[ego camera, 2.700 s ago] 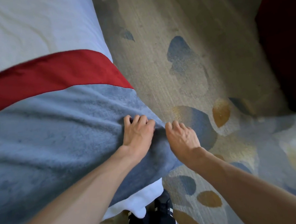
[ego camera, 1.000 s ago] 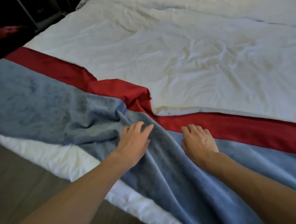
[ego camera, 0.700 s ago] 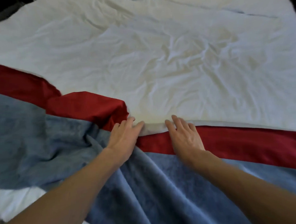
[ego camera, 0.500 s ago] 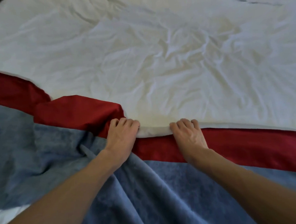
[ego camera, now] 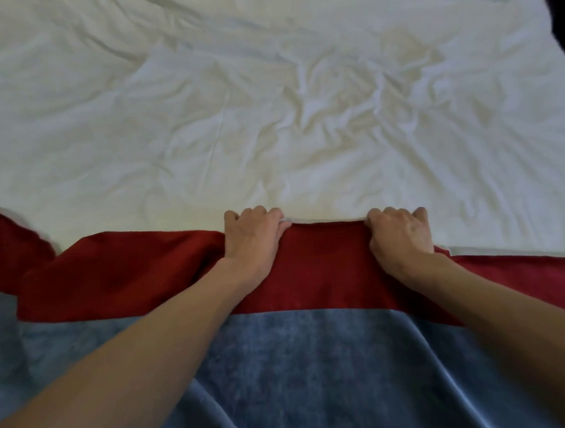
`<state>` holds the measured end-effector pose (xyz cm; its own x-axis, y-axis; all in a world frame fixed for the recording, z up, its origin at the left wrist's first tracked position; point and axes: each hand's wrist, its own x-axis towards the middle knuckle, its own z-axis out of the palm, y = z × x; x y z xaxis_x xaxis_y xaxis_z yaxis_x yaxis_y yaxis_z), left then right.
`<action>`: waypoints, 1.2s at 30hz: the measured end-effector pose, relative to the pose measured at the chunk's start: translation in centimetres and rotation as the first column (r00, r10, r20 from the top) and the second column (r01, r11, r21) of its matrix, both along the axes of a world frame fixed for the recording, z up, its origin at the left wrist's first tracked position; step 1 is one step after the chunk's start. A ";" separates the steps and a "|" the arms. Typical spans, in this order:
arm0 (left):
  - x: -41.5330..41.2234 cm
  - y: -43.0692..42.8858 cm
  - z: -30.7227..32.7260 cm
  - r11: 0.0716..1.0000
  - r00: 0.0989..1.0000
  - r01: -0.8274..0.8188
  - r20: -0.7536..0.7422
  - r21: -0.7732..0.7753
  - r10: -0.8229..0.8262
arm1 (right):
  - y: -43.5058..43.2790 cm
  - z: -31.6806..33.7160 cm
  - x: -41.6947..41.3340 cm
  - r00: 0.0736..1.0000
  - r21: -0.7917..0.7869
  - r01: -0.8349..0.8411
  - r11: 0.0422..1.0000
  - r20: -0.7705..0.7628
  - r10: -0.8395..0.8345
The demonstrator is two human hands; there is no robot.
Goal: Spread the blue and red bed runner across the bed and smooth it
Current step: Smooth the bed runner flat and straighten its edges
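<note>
Step in hand: spreading. Left grip [ego camera: 254,239] and right grip [ego camera: 402,237] each clench the far red edge of the runner [ego camera: 327,277], lying across the near bed [ego camera: 268,100]. Next: draw the edge taut and flatten the left bunching.

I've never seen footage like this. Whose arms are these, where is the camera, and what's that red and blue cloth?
No machine here: these are a person's two bare arms. Every picture comes from one camera worn on the person's head, looking forward and down, so the arms reach in from below. Under them is rumpled white bedding. Across its near part lies a bed runner, a long cloth with a red band farther away and a blue part nearer the person. The left hand and the right hand each grip the far red edge, fingers curled over it. At the left the red band is bunched, so it is not yet smooth.
</note>
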<state>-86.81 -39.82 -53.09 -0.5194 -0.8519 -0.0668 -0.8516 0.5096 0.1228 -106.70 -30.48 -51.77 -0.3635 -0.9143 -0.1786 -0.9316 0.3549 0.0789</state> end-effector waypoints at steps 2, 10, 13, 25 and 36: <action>-1.2 -0.4 -1.0 1.000 0.999 0.026 0.019 -0.014 -0.025 | -0.1 -0.5 -0.9 0.998 0.038 0.036 0.999 -0.045 -0.034; -0.6 -0.7 -2.8 0.992 0.994 0.106 0.027 -0.072 -0.105 | 0.2 -2.2 1.1 0.991 -0.098 0.047 0.994 -0.120 -0.059; 1.0 -1.3 -2.0 0.991 0.994 0.109 -0.006 -0.077 -0.110 | -0.4 -2.0 3.4 0.997 -0.140 -0.049 0.989 -0.063 0.040; 6.0 3.9 -0.3 0.979 0.986 0.129 -0.088 -0.158 -0.144 | 4.2 -2.0 9.4 0.987 -0.240 -0.156 0.958 0.003 0.162; 11.1 19.0 1.6 0.985 0.978 0.060 -0.187 -0.160 -0.090 | 19.5 -0.3 14.4 0.936 -0.235 -0.309 0.921 0.095 0.339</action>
<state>-75.69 -20.82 -51.47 -0.5724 -0.8025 0.1684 -0.7782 0.5964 0.1966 -92.30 -10.93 -52.06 -0.0275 -0.9996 0.0074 -0.9950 0.0267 -0.0960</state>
